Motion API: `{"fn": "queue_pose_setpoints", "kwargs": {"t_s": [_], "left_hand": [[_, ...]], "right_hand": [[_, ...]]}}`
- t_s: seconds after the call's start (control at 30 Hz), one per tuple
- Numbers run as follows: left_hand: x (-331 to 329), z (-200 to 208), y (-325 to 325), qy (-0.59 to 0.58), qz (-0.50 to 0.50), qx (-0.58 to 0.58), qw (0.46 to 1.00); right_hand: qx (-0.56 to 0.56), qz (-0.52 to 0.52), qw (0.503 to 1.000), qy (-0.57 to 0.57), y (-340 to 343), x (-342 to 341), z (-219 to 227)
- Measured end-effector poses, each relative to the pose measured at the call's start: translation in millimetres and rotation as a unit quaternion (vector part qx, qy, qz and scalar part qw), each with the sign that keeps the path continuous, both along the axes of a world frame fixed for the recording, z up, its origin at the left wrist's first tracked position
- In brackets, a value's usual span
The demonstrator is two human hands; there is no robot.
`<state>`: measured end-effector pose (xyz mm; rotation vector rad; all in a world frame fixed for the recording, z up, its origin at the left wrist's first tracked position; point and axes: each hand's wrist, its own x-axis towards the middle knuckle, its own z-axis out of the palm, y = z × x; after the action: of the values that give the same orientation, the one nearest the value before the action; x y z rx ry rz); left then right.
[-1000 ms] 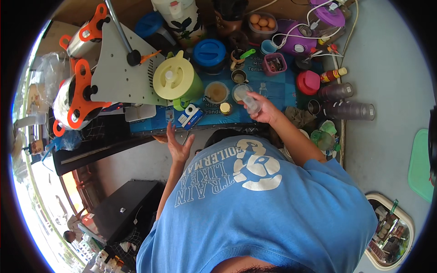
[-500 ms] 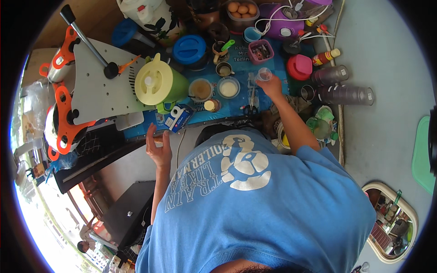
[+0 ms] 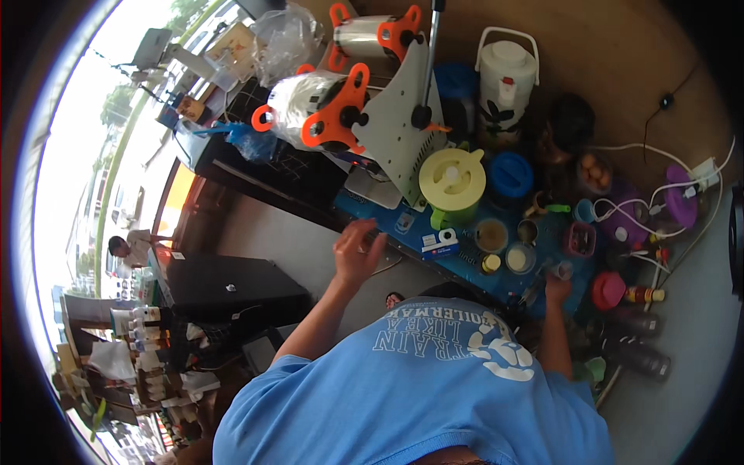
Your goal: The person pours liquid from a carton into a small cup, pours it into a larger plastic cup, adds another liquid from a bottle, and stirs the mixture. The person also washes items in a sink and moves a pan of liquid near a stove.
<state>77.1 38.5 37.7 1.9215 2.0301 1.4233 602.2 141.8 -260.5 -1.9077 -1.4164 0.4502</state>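
My left hand is raised by the table's front edge, with its fingers loosely bent, apart and nothing visible in them. To its right lies a small blue-and-white box, in front of a green pitcher with a pale yellow lid. Over the table's right part, my right hand holds a small clear plastic cup. Close by on the left are a round tub of white contents, a tub of brownish liquid and a small jar with a yellowish lid.
A sealing machine with a lever and orange-ended film rolls stands at the left. Behind the pitcher are a blue-lidded jug and a white flask. Dark stacked cups and a red container lie right. Another person is far left.
The view has swung to the left, so the table now appears further right and more of the left side shows. My right hand keeps hold of the clear cup; my left stays raised, fingers more bent.
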Motion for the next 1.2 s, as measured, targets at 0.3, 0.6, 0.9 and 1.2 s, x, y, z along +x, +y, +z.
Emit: {"fn": "queue_pose_setpoints", "kwargs": {"t_s": [0.3,0.6,0.9,1.2], "left_hand": [[-60.7,67.9,-3.1,-0.109,0.128,0.109,0.98],[-13.6,4.9,32.8,-0.085,-0.041,-0.185,0.978],[73.8,-2.3,178.5,0.229,-0.115,-0.236,0.937],[73.6,-8.9,198.6,0.222,-0.165,-0.208,0.938]], "right_hand": [[-0.088,-0.01,0.994,-0.069,-13.0,-1.4,13.3],[-0.226,0.075,0.958,-0.161,-62.6,15.9,102.4],[-0.366,0.435,0.822,-0.039,-63.3,-112.1,289.9],[-0.153,0.383,0.907,0.083,-59.9,-260.9,170.4]]}}
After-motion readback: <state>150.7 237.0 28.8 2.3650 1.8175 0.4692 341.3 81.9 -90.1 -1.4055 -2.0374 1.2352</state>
